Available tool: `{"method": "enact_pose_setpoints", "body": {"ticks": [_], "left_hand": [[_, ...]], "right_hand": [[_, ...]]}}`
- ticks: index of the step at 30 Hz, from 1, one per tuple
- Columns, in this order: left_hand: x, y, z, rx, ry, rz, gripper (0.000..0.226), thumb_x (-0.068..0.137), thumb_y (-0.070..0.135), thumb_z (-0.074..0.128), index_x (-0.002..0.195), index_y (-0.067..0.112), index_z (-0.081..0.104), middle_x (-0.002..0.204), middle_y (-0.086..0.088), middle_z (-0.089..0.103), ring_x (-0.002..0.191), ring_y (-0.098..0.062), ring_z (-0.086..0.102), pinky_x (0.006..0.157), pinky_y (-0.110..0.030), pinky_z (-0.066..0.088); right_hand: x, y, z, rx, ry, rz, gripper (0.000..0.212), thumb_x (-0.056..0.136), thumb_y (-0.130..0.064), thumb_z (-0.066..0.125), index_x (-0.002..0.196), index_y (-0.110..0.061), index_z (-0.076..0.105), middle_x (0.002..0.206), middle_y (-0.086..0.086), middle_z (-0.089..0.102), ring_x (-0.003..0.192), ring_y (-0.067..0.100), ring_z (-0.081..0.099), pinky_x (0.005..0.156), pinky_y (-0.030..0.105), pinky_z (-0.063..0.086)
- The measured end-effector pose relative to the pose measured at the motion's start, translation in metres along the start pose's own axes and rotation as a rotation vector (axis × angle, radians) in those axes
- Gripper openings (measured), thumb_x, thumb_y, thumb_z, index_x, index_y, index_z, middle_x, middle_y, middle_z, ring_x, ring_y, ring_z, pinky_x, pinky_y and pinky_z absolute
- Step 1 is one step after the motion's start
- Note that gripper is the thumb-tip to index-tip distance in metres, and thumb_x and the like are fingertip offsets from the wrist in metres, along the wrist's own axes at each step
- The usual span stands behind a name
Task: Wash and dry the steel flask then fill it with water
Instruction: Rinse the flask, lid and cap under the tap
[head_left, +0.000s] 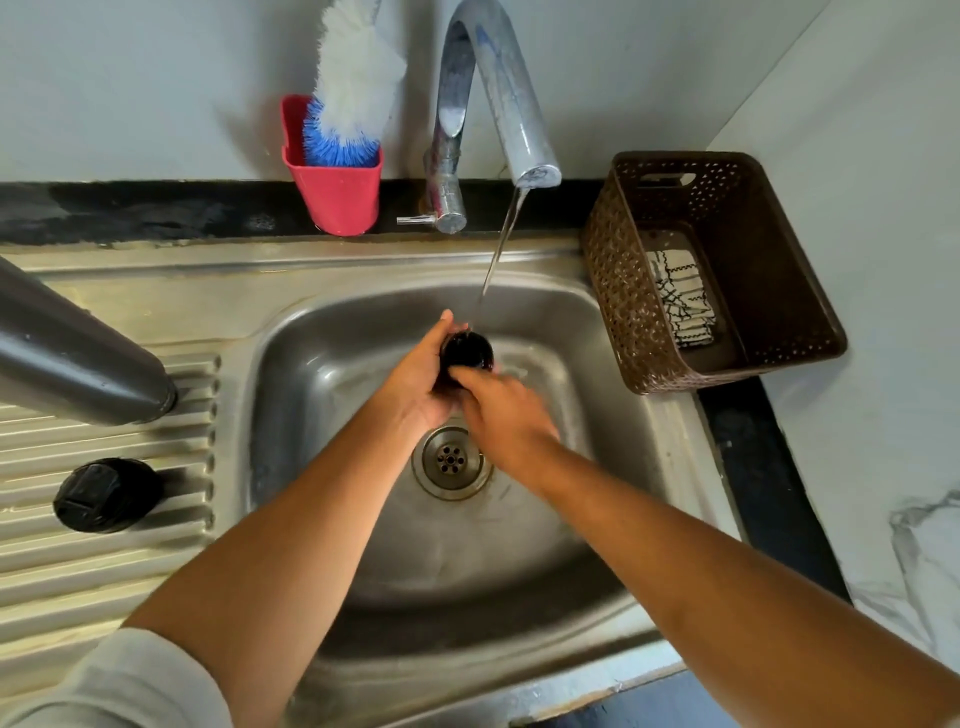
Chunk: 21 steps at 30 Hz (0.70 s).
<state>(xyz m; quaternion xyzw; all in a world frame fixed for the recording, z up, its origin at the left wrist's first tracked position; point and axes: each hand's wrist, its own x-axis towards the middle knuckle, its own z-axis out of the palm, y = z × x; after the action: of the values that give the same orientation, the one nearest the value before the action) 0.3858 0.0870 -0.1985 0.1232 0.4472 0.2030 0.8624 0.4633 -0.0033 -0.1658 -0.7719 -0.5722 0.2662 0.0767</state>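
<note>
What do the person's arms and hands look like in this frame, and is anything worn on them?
Both are bare: no gloves, rings or watch show on the left hand or the right hand, which is slightly blurred. The left arm has a pale, off-white sleeve that ends at about the elbow. The right arm is bare to the frame's edge.

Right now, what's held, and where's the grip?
A small dark round cap: left hand wraps its side; right hand, blurred, touches its near rim.
</note>
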Motion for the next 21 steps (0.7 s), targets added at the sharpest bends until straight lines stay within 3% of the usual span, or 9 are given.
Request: {"method": "enact_pose_setpoints", "body": {"ticks": [2, 5, 7, 9, 11, 13, 16, 18, 21], "left_hand": [[-0.001, -0.001, -0.001, 0.031, 0.064, 0.007, 0.029, 0.100, 0.046, 0.064, 0.092, 0.018, 0.070, 0.086, -0.006, 0.071, 0.081, -0.021, 0.067, 0.080, -0.038, 0.057], [-0.002, -0.016, 0.000, -0.027, -0.009, 0.077, 0.020, 0.090, 0.041, 0.070, 0.087, 0.023, 0.078, 0.086, -0.004, 0.071, 0.070, -0.018, 0.067, 0.068, -0.033, 0.054], [-0.002, -0.016, -0.003, -0.073, -0.069, 0.085, 0.019, 0.091, 0.044, 0.068, 0.090, 0.027, 0.078, 0.078, -0.002, 0.071, 0.056, -0.014, 0.064, 0.054, -0.026, 0.051], [0.000, -0.007, -0.002, -0.024, -0.034, 0.036, 0.029, 0.100, 0.051, 0.059, 0.095, 0.028, 0.077, 0.084, -0.004, 0.072, 0.071, -0.019, 0.066, 0.068, -0.034, 0.055], [-0.001, -0.001, 0.000, 0.026, 0.008, -0.003, 0.029, 0.104, 0.044, 0.057, 0.102, 0.020, 0.072, 0.096, -0.007, 0.072, 0.090, -0.022, 0.067, 0.086, -0.038, 0.057], [-0.004, -0.002, 0.001, -0.003, 0.023, 0.027, 0.026, 0.104, 0.038, 0.059, 0.106, 0.015, 0.071, 0.101, -0.008, 0.072, 0.093, -0.021, 0.068, 0.089, -0.036, 0.057], [0.004, -0.019, -0.003, -0.037, -0.039, 0.103, 0.030, 0.094, 0.046, 0.072, 0.105, 0.018, 0.073, 0.093, -0.006, 0.065, 0.080, -0.018, 0.063, 0.076, -0.031, 0.049], [0.008, -0.021, -0.006, -0.031, -0.126, 0.088, 0.041, 0.089, 0.059, 0.075, 0.103, 0.021, 0.073, 0.087, -0.004, 0.059, 0.068, -0.015, 0.059, 0.063, -0.028, 0.041], [-0.001, -0.007, -0.005, 0.044, -0.082, 0.011, 0.059, 0.094, 0.066, 0.059, 0.104, 0.009, 0.071, 0.091, -0.010, 0.070, 0.066, -0.021, 0.071, 0.058, -0.032, 0.058]], "right_hand": [[0.000, 0.014, -0.007, -0.353, -0.057, -0.095, 0.020, 0.103, -0.021, 0.050, 0.118, -0.026, 0.062, 0.113, 0.005, 0.073, 0.093, 0.033, 0.072, 0.072, 0.040, 0.053], [0.009, -0.014, -0.006, 0.495, 0.103, 0.295, 0.021, 0.101, -0.022, 0.055, 0.083, -0.023, 0.064, 0.076, 0.006, 0.069, 0.069, 0.031, 0.071, 0.056, 0.034, 0.049], [0.015, -0.028, 0.000, 0.952, 0.209, 0.482, 0.023, 0.099, -0.020, 0.056, 0.078, -0.021, 0.065, 0.069, 0.006, 0.066, 0.062, 0.029, 0.067, 0.049, 0.032, 0.046], [0.005, -0.020, 0.004, 0.735, 0.188, 0.304, 0.018, 0.101, -0.020, 0.054, 0.100, -0.025, 0.071, 0.086, 0.009, 0.072, 0.063, 0.027, 0.069, 0.049, 0.035, 0.053], [-0.005, 0.004, -0.005, 0.020, 0.052, 0.002, 0.021, 0.104, -0.022, 0.050, 0.119, -0.024, 0.065, 0.107, 0.007, 0.074, 0.080, 0.032, 0.073, 0.064, 0.041, 0.059], [-0.002, 0.016, -0.016, -0.290, -0.013, -0.070, 0.018, 0.104, -0.026, 0.048, 0.113, -0.024, 0.063, 0.107, 0.007, 0.075, 0.089, 0.036, 0.072, 0.070, 0.040, 0.053], [0.013, -0.019, -0.019, 0.553, 0.192, 0.293, 0.022, 0.102, -0.022, 0.054, 0.085, -0.022, 0.067, 0.073, 0.003, 0.070, 0.065, 0.027, 0.068, 0.058, 0.036, 0.055], [0.016, -0.035, -0.013, 0.982, 0.237, 0.457, 0.022, 0.102, -0.017, 0.053, 0.085, -0.019, 0.067, 0.064, 0.004, 0.064, 0.054, 0.020, 0.062, 0.050, 0.031, 0.051], [-0.006, -0.018, -0.011, 0.683, 0.091, 0.159, 0.023, 0.105, -0.026, 0.055, 0.121, -0.028, 0.072, 0.093, 0.004, 0.074, 0.055, 0.014, 0.068, 0.053, 0.028, 0.055]]}}
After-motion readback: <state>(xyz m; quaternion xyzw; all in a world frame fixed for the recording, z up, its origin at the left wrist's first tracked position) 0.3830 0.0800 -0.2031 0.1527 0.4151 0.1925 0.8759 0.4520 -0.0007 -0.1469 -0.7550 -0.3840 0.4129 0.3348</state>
